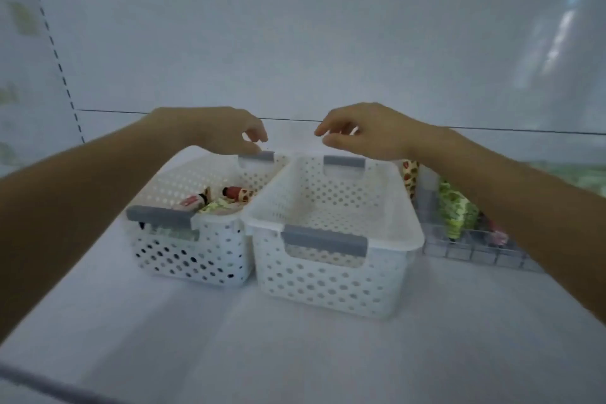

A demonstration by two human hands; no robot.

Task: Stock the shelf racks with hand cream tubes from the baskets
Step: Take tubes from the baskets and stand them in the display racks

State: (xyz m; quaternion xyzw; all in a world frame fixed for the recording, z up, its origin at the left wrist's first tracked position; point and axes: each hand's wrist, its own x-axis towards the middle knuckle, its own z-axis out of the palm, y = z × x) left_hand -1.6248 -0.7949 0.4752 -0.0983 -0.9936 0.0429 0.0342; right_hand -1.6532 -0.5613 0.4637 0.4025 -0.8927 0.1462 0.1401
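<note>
While hands [226, 133] [360, 133] hold nothing, tubes [223, 199] lie below left.

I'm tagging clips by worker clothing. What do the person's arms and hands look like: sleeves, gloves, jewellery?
The left forearm and right forearm are bare to the frame edges, no sleeve in view. The left hand and right hand are ungloved; no watch, band or ring shows, though blur could hide one.
</note>
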